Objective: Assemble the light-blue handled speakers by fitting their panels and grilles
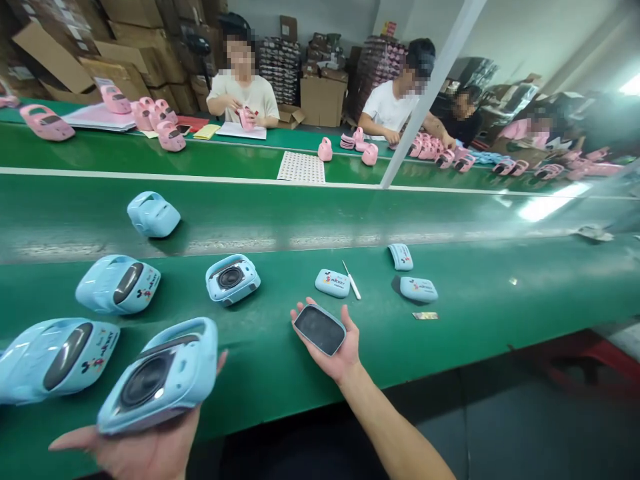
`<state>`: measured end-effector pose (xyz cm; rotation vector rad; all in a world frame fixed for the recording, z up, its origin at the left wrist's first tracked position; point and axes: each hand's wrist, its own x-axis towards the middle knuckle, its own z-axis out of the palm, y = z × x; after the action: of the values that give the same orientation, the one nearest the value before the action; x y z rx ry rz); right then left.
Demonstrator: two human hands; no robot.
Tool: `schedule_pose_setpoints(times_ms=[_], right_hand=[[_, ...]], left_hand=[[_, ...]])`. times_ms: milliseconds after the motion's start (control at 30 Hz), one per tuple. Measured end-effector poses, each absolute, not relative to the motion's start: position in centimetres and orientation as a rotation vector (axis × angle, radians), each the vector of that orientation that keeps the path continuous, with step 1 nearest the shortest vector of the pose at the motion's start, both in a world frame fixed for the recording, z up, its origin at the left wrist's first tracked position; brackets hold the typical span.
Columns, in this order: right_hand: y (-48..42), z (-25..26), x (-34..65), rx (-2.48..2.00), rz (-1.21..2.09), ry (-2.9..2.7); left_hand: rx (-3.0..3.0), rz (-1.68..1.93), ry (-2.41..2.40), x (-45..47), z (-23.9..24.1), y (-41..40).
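Note:
My left hand point(155, 445) is palm up under a light-blue portable speaker point(160, 377), bearing it with the thumb stretched out to the side. The speaker's handle points up and its round black driver is uncovered. On the upturned palm of my right hand point(345, 350) lies a blue-rimmed speaker cover point(320, 329), its dark inner side facing up. Just beyond that hand are a printed blue cover point(333, 283) and a white-handled screwdriver point(353, 283). Another uncovered blue speaker point(233, 279) rests on the green bench between and beyond my hands.
Blue speakers with printed covers point(119, 285) point(60, 360) stand at left; another blue speaker point(153, 215) sits farther back. At right lie two printed covers point(419, 289) point(401, 257) and a small strip point(425, 316). Across the green belt, several people handle pink speakers point(171, 136); a white post point(433, 93) rises there.

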<state>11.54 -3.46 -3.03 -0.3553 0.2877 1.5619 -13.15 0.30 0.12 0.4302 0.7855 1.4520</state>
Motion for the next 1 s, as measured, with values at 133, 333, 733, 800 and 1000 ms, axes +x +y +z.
schedule_pose_setpoints(times_ms=[133,333,733,800,1000], right_hand=[[-4.5,-2.5,12.3,-0.374,1.554,0.206],[-4.4,-2.1,12.3,-0.497,1.501,0.088],[-2.4,-0.8,7.4,-1.076,0.833,-1.186],[-2.6,-0.8,6.9,-1.128,0.704,-1.353],[-3.4,0.0,7.8,-0.999,0.683,-1.77]], left_hand=[[0.347,1.418,0.74,-10.6,-0.7,0.8],[0.056,1.034,0.453,-11.4,-3.6,1.9],[0.398,0.996,1.065,-6.3,-0.7,-2.1],[0.405,0.991,1.066,-6.2,-0.5,-2.2],[0.318,0.978,0.969,-7.2,-1.4,-2.0]])
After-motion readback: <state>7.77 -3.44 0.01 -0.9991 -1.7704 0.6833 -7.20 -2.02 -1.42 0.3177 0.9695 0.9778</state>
